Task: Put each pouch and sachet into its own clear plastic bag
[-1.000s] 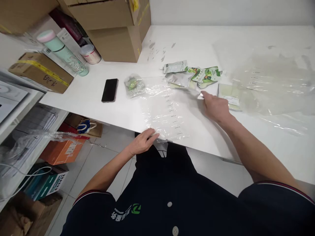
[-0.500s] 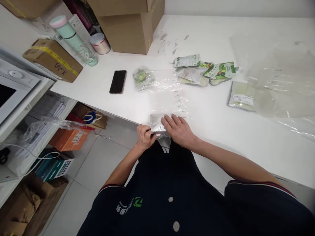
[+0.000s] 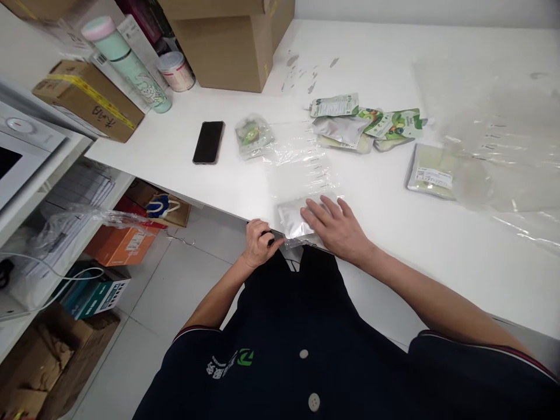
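A silver foil pouch (image 3: 296, 218) lies at the table's front edge, inside or under clear plastic film; I cannot tell which. My right hand (image 3: 336, 226) rests on the pouch's right side, fingers spread. Closed at the table edge just left of the pouch, my left hand (image 3: 259, 242) grips a small black object (image 3: 268, 237), mostly hidden by the fingers. From the pouch, a strip of clear air-cushion film (image 3: 297, 169) runs back over the table. At its far left end sits a clear bag with a green print (image 3: 252, 136).
Green and silver pouches (image 3: 345, 125) lie in a pile behind the film. A pale green packet (image 3: 432, 172) and a large clear plastic sheet (image 3: 503, 134) are on the right. A phone (image 3: 209, 142), a mint bottle (image 3: 131, 67), a can (image 3: 175, 71) and cardboard boxes (image 3: 227, 52) stand left.
The silver pouch has shifted slightly right and tilted. My right hand has slid right with its fingers spread wider. My left hand stays closed at the table edge.
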A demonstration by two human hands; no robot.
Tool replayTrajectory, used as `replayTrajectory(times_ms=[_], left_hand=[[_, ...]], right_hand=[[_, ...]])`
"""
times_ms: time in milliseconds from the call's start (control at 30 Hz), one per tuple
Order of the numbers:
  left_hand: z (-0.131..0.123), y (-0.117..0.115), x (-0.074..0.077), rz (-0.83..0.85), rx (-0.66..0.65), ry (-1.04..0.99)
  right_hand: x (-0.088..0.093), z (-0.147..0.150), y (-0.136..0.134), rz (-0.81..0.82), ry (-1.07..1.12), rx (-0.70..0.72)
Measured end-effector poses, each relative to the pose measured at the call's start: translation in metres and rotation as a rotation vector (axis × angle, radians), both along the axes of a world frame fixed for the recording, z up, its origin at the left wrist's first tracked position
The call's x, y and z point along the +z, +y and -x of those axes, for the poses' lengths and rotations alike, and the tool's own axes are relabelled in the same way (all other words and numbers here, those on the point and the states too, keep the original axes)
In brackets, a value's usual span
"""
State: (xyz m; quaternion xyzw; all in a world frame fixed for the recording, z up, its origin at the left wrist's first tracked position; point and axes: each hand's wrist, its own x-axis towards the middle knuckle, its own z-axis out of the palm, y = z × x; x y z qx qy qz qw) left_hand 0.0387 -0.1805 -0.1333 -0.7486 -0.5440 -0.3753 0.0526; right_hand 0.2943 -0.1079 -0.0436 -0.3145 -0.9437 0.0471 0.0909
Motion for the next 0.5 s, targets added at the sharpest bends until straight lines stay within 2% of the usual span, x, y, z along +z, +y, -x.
replayTrajectory(times_ms=[167, 333, 400, 500], left_hand=[[-0.001, 0.002, 0.004, 0.023, -0.066, 0.075], [-0.004, 0.012, 0.026, -0.01, -0.25, 0.188], [-0.004, 0.014, 0.037, -0.081, -0.273, 0.131], [-0.005, 0.018, 0.054, -0.126, -0.262, -0.072]], right_hand=[[-0.007, 0.0, -0.002, 0.084, -0.056, 0.102], [-0.006, -0.009, 0.004, 0.121, -0.007, 0.173], [0.002, -0.017, 0.01, 0.16, 0.029, 0.183], [0.019, -0.029, 0.023, 0.303, 0.134, 0.152]])
